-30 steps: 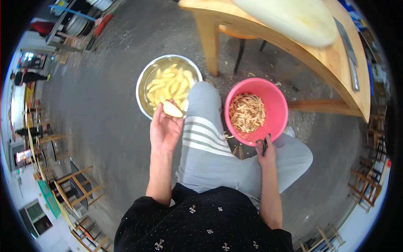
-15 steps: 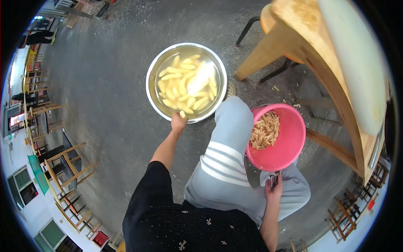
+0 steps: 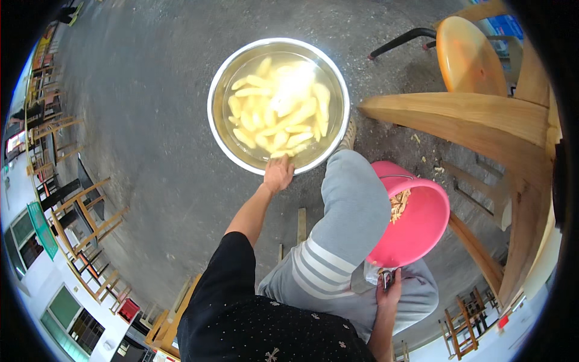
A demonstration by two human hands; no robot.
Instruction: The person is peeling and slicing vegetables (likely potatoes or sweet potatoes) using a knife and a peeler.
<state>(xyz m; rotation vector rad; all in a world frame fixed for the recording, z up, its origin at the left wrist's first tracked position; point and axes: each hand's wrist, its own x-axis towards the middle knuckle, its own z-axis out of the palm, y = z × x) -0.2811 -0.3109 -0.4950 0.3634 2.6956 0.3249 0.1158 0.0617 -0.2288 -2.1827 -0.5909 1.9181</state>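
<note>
Peeled tubers (image 3: 244, 137), steel basin (image 3: 211, 108)
Likely firm, slippery: grip mid-length. Left hand (image 3: 278, 174) half-curled at basin's near edge, hold unclear; right hand (image 3: 389, 292) grips a peeler (image 3: 384, 278).

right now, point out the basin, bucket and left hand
basin (image 3: 211, 108), head view, left side of its rim
bucket (image 3: 422, 232), head view, bare inner wall
left hand (image 3: 279, 175), head view, back of the hand

The left hand (image 3: 279, 174), earlier palm-up with a peeled tuber, now reaches over the metal basin's rim (image 3: 211, 108); the leg (image 3: 354, 199) hides more peelings (image 3: 398, 206) in the pink bucket (image 3: 416, 232)
</note>
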